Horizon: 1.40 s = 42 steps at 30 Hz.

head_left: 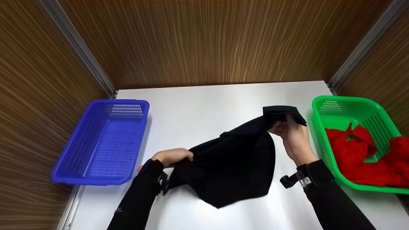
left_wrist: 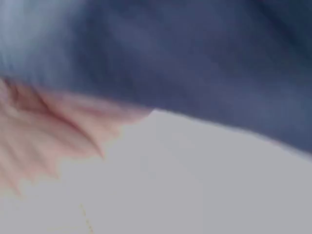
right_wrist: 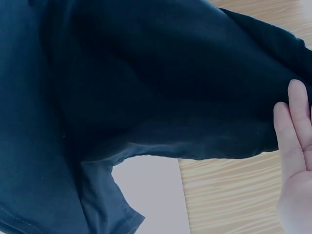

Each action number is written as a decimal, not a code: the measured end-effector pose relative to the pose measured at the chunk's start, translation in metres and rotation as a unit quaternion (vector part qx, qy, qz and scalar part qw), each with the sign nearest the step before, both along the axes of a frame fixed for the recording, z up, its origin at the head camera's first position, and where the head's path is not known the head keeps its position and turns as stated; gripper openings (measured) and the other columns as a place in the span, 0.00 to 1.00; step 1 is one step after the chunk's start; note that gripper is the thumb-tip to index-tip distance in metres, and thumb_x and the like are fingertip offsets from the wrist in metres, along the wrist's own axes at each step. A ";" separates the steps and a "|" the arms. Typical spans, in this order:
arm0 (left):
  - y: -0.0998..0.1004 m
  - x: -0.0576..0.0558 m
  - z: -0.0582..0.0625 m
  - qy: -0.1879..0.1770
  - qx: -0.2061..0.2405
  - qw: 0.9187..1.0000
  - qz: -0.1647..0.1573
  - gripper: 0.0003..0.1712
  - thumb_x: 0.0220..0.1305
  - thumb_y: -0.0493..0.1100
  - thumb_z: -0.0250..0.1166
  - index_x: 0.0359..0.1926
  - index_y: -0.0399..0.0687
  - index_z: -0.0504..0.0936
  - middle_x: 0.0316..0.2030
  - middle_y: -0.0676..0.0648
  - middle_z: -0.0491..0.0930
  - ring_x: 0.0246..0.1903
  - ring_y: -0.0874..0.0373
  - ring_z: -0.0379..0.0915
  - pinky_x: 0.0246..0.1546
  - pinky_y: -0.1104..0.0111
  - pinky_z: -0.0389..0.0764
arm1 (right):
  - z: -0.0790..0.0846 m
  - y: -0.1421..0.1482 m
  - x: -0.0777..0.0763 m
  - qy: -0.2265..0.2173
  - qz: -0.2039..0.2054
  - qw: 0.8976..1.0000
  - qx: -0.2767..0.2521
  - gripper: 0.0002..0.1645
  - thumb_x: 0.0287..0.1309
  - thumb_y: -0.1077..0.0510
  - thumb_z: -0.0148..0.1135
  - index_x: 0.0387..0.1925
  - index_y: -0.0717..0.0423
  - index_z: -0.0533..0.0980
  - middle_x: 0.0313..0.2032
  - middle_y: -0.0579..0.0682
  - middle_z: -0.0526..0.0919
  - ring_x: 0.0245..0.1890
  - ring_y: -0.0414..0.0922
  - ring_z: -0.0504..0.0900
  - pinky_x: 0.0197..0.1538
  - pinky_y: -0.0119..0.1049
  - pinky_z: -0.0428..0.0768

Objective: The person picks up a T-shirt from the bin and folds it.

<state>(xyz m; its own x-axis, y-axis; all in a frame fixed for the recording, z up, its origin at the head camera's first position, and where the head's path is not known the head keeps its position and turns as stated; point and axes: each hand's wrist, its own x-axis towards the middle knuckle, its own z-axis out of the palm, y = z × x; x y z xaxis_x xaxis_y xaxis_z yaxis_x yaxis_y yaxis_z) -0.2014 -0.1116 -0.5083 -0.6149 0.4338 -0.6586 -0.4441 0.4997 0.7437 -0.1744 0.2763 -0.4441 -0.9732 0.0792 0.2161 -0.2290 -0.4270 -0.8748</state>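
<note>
The left grip (head_left: 172, 156) and right grip (head_left: 294, 137) clasp black cloth (head_left: 236, 166); a blue basket (head_left: 115, 147), a green basket (head_left: 335, 120) holding red cloth (head_left: 350, 151) and wood-grain panels (head_left: 207, 41) hem in the tabletop (head_left: 198, 105).

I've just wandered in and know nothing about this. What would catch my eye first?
Probably the large black cloth in the middle of the head view, held between the person's left hand and right hand against the white table. Next, the bright green basket on the right, with vivid red cloth inside it. Opposite, on the left, stands a deep blue basket.
</note>
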 end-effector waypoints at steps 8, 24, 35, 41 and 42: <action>-0.004 -0.001 -0.009 -0.110 0.165 0.978 0.071 0.28 0.67 0.57 0.55 0.56 0.39 0.74 0.44 0.44 0.82 0.40 0.54 0.81 0.44 0.61 0.80 | -0.002 0.000 0.001 0.006 0.006 1.000 0.002 0.29 0.77 0.55 0.42 0.27 0.76 0.72 0.25 0.62 0.82 0.26 0.56 0.84 0.39 0.48 0.83; 0.017 0.006 -0.039 -0.040 0.277 0.959 0.042 0.35 0.73 0.68 0.39 0.46 0.45 0.79 0.49 0.44 0.76 0.50 0.49 0.74 0.52 0.60 0.74 | 0.001 -0.006 0.000 -0.021 -0.023 0.999 -0.026 0.18 0.75 0.62 0.45 0.36 0.64 0.80 0.30 0.58 0.84 0.30 0.53 0.85 0.41 0.46 0.83; 0.055 0.011 -0.051 0.226 -0.030 0.973 -0.033 0.20 0.59 0.30 0.59 0.54 0.33 0.74 0.43 0.39 0.79 0.45 0.48 0.75 0.51 0.58 0.74 | -0.004 -0.005 -0.001 -0.042 -0.040 0.998 0.000 0.16 0.73 0.56 0.52 0.37 0.62 0.82 0.31 0.56 0.86 0.31 0.52 0.86 0.43 0.46 0.83; 0.043 0.006 -0.033 0.364 -0.106 0.925 0.019 0.07 0.65 0.41 0.64 0.32 0.44 0.81 0.31 0.47 0.80 0.34 0.51 0.75 0.41 0.58 0.76 | -0.007 0.001 0.001 -0.042 -0.049 0.998 0.002 0.19 0.74 0.57 0.50 0.34 0.66 0.81 0.29 0.59 0.86 0.29 0.53 0.86 0.41 0.48 0.83; 0.039 0.004 -0.025 0.387 -0.120 0.913 0.045 0.08 0.66 0.43 0.64 0.32 0.45 0.80 0.30 0.47 0.80 0.33 0.51 0.75 0.40 0.57 0.76 | -0.006 0.004 0.001 -0.045 -0.057 0.997 -0.005 0.19 0.73 0.57 0.51 0.33 0.67 0.81 0.28 0.59 0.85 0.28 0.53 0.86 0.39 0.48 0.83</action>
